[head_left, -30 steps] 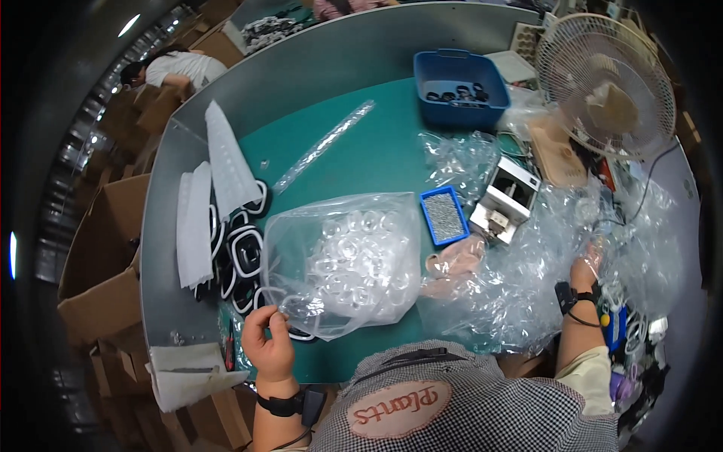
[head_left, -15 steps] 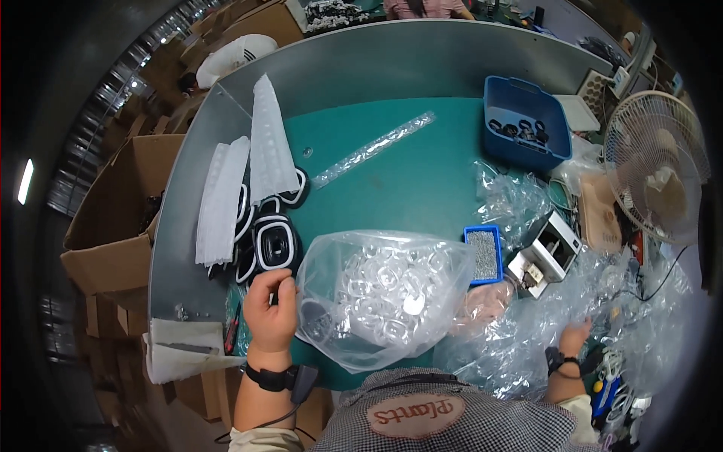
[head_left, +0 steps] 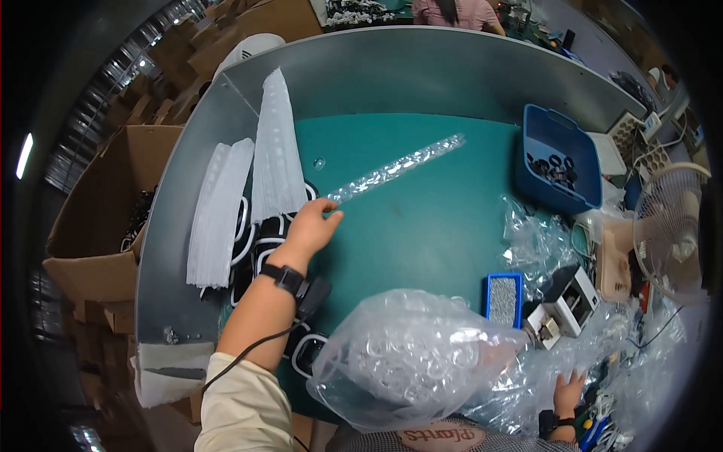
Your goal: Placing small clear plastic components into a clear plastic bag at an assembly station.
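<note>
**Our left hand (head_left: 310,230) meets the strip (head_left: 399,168); our right hand (head_left: 569,393) sits by the film (head_left: 536,377)**

We have our left arm stretched across the left of the table (head_left: 407,241), over the frames (head_left: 271,231). The left hand is partly curled, its fingertips at the near left end of the strip; we cannot tell whether they grip it or only touch it. The strip is clear and narrow, and lies slantwise on the green top, its other end toward the far right.

Our right hand, at the near right, has its fingers spread, and we see nothing in its grasp. It is at the crumpled clear film, though we cannot tell how firmly it touches.

Between our arms, at the near edge, we have a clear bag (head_left: 335,378) full of clear parts (head_left: 410,358). One black-and-white frame lies just left of it, and more lie beside two white stacks (head_left: 277,154) at left. A small clear disc (head_left: 319,163) lies on the table left of the strip.

Right of the bag we see a blue tray (head_left: 489,303) of small grey pieces, then a white machine (head_left: 580,301). Farther right stand a blue tub (head_left: 553,197) holding dark rings (head_left: 553,169) and a fan (head_left: 666,230).
</note>
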Available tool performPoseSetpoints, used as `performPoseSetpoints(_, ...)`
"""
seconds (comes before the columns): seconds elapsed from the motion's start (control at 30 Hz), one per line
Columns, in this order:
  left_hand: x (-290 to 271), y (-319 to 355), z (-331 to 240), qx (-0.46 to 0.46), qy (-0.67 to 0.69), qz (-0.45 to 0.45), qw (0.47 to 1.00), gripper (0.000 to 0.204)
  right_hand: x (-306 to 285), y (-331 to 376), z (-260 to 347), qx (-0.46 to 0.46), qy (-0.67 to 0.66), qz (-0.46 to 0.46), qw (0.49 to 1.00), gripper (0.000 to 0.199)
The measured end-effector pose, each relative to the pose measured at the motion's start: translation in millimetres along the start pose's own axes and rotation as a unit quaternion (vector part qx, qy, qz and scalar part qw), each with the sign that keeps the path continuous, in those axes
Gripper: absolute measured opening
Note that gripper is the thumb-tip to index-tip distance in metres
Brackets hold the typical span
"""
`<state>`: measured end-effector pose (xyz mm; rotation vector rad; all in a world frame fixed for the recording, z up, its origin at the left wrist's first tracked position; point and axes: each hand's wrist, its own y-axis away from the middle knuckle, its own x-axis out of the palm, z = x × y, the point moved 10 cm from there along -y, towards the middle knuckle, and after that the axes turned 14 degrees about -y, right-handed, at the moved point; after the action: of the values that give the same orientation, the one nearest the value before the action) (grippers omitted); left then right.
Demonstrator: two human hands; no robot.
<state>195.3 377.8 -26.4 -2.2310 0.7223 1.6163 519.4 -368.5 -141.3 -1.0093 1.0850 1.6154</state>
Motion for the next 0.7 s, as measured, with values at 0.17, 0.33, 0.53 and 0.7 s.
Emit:
performPoseSetpoints(0.17,38.0,-83.1,29.2,-0.036,-0.072,-0.007,0.997,0.048,72.2,18.3,-22.1,0.017,-0.142,0.087,0.986,0.069)
performPoseSetpoints(0.33,66.1,-163.3,53.6,-0.094,-0.117,0.001,0.989,0.060,114.1,9.7,-58.7,-0.001,-0.098,0.158,0.983,0.079)
performPoseSetpoints(0.53,96.9,-223.1,113.9,-0.237,-0.107,0.028,0.965,0.063,120.3,-1.1,-106.1,-0.009,-0.076,0.150,0.986,0.077)
performPoseSetpoints(0.7,108.5,-229.4,118.8,-0.194,-0.189,0.045,0.962,0.037,125.2,21.8,-81.5,0.090,-0.041,0.226,0.969,0.065)
